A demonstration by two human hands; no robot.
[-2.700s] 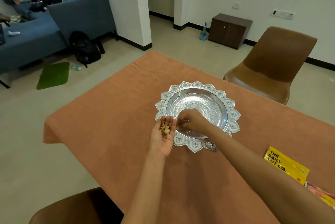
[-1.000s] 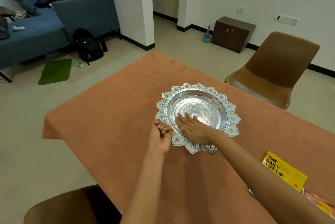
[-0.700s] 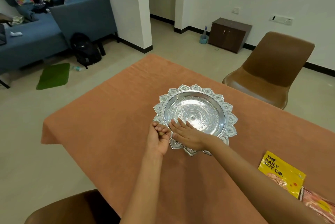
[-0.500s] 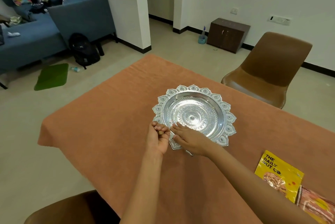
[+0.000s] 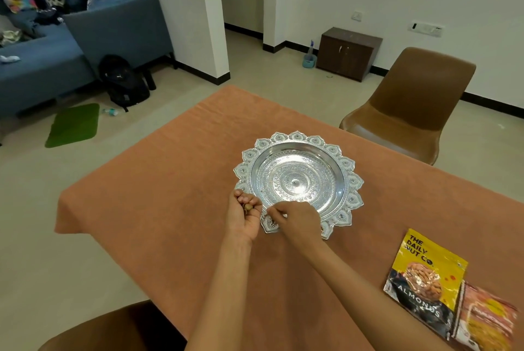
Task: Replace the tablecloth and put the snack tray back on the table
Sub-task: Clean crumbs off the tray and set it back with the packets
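An ornate silver snack tray (image 5: 297, 149) with a scalloped rim stands on the orange tablecloth (image 5: 170, 180) in the middle of the table; its bowl holds nothing. My left hand (image 5: 245, 216) hovers at the tray's near-left rim, fingers curled around a few nuts (image 5: 247, 207). My right hand (image 5: 295, 220) lies over the tray's near rim with its fingertips drawn together; whether they pinch anything is not visible.
A yellow almond packet (image 5: 425, 279) and an orange snack packet (image 5: 485, 319) lie at the table's right front. Brown chairs stand at the far right (image 5: 411, 103) and near edge (image 5: 113, 328). A blue sofa (image 5: 71, 38), backpack (image 5: 124, 81) and green mat (image 5: 73, 125) are at the left.
My left palm has curled around the nuts it held open. My right hand has slid back from the tray's bowl to its near rim, and its flat fingers have bunched together.
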